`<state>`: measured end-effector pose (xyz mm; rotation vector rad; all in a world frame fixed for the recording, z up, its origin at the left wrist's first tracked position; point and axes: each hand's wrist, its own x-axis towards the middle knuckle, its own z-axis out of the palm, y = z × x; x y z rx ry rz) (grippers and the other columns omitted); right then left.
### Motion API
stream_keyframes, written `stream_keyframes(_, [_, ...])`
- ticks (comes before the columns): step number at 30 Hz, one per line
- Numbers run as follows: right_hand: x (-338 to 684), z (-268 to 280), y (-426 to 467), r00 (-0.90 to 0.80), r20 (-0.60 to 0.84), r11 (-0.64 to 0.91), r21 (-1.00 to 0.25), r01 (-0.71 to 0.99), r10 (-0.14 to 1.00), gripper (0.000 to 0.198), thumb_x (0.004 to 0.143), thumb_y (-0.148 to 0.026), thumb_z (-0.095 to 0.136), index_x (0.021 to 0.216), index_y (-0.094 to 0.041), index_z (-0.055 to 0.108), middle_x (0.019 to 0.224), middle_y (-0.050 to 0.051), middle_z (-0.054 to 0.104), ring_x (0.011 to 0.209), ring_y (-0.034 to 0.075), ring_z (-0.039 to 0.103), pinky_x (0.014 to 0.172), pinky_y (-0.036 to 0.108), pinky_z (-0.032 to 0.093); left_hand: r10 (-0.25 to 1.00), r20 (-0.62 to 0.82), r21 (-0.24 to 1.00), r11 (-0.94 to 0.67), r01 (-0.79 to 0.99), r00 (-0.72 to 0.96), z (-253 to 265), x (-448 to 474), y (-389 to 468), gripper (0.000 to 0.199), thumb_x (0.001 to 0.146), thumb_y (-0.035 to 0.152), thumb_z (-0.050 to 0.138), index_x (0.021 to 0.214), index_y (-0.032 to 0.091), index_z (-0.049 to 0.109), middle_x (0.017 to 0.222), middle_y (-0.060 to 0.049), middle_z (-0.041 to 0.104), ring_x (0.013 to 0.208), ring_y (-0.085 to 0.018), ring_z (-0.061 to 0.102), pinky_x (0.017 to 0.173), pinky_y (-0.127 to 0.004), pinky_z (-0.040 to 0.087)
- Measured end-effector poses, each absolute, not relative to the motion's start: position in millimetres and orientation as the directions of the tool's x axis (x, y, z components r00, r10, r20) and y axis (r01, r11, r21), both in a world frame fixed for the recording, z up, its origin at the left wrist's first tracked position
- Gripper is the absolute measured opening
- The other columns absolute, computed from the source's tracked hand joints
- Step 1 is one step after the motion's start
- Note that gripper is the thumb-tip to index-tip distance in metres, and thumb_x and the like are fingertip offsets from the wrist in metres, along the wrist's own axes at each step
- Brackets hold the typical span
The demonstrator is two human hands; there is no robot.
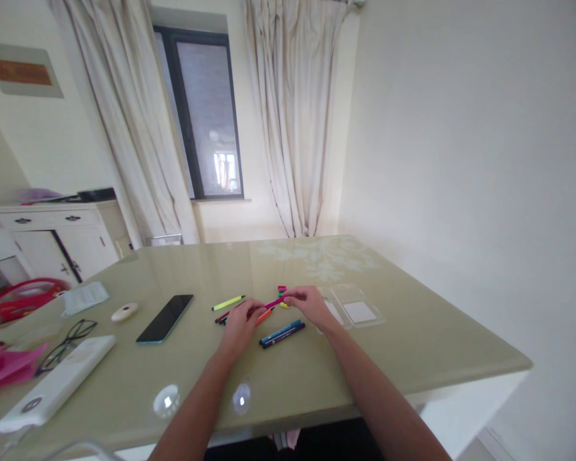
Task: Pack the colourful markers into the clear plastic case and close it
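A pink marker [272, 303] is held between my two hands, a little above the table. My left hand [244, 320] is closed on its left end, and my right hand [308, 302] pinches its right end. Under and beside my left hand lie several markers, among them a yellow marker [228, 303] and an orange marker [264, 316], partly hidden by my fingers. Nearer to me, a blue marker [279, 333] and a dark blue marker [284, 336] rest side by side. Small coloured caps [281, 289] sit just beyond my right fingers.
Right of my hands lie clear plastic cases with white cards [360, 312]. On the left are a phone [166, 319], a round beige object [125, 312], glasses [67, 346], a long white device [57, 383] with a cable, and a pink sheet [12, 367]. A wall borders the right side.
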<state>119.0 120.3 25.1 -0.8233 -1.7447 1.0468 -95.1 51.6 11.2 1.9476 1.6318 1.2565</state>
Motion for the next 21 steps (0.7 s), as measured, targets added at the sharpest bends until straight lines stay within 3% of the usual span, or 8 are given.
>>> stream_keyframes(4, [119.6, 22.9, 121.6, -0.361, 0.359, 0.425, -0.897, 0.120, 0.861, 0.022, 0.081, -0.037, 0.072, 0.085, -0.017, 0.079, 0.079, 0.004, 0.076, 0.075, 0.020, 0.068, 0.073, 0.031, 0.051, 0.919, 0.395, 0.700, -0.312, 0.643, 0.017, 9.1, -87.3, 50.9, 0.026, 0.092, 0.041, 0.055, 0.090, 0.020, 0.071, 0.082, -0.003, 0.074, 0.074, -0.019, 0.065, 0.068, -0.029, 0.046])
stream_keyframes(7, [117.0, 18.6, 122.6, -0.389, 0.388, 0.505, -0.821, 0.266, 0.835, 0.020, 0.085, -0.033, 0.067, 0.075, -0.018, 0.076, 0.068, 0.001, 0.071, 0.067, 0.017, 0.063, 0.067, 0.027, 0.047, 0.914, 0.389, 0.618, -0.353, 0.702, 0.117, 7.4, -78.5, 48.2, 0.025, 0.092, 0.042, 0.056, 0.092, 0.022, 0.071, 0.085, -0.004, 0.074, 0.077, -0.020, 0.065, 0.072, -0.030, 0.046])
stream_keyframes(11, [113.8, 13.9, 121.8, -0.426, 0.462, 0.628, -0.601, 0.494, 0.778, 0.016, 0.090, -0.025, 0.063, 0.082, -0.020, 0.077, 0.083, 0.003, 0.074, 0.082, 0.018, 0.065, 0.079, 0.027, 0.046, 0.879, 0.419, 0.453, -0.418, 0.787, 0.226, 6.2, -74.5, 43.4, 0.020, 0.091, 0.039, 0.060, 0.088, 0.023, 0.073, 0.090, -0.005, 0.074, 0.089, -0.023, 0.064, 0.085, -0.035, 0.045])
stream_keyframes(15, [114.0, 12.2, 120.3, -0.497, 0.412, 0.642, -0.401, 0.654, 0.764, 0.019, 0.095, -0.026, 0.058, 0.095, -0.022, 0.077, 0.099, 0.005, 0.075, 0.097, 0.020, 0.064, 0.091, 0.029, 0.043, 0.868, 0.413, 0.413, -0.449, 0.793, 0.276, 6.5, -79.3, 44.3, 0.024, 0.091, 0.042, 0.062, 0.083, 0.024, 0.075, 0.093, -0.005, 0.073, 0.094, -0.023, 0.064, 0.089, -0.035, 0.044])
stream_keyframes(18, [114.2, 11.9, 120.0, -0.514, 0.365, 0.623, -0.318, 0.715, 0.777, 0.019, 0.095, -0.024, 0.058, 0.098, -0.023, 0.077, 0.102, 0.006, 0.074, 0.099, 0.020, 0.063, 0.091, 0.029, 0.042, 0.877, 0.431, 0.416, -0.402, 0.816, 0.212, 8.0, -91.1, 51.0, 0.033, 0.096, 0.043, 0.053, 0.082, 0.024, 0.076, 0.093, -0.007, 0.073, 0.093, -0.023, 0.064, 0.089, -0.035, 0.045])
stream_keyframes(21, [113.5, 11.7, 120.8, -0.508, 0.339, 0.602, -0.292, 0.743, 0.792, 0.019, 0.092, -0.020, 0.058, 0.092, -0.023, 0.077, 0.101, 0.005, 0.074, 0.097, 0.020, 0.062, 0.089, 0.029, 0.042, 0.861, 0.504, 0.392, -0.154, 0.907, -0.071, 6.7, -117.0, 58.0, 0.034, 0.098, 0.036, 0.045, 0.095, 0.022, 0.076, 0.102, -0.010, 0.074, 0.100, -0.027, 0.063, 0.093, -0.039, 0.045])
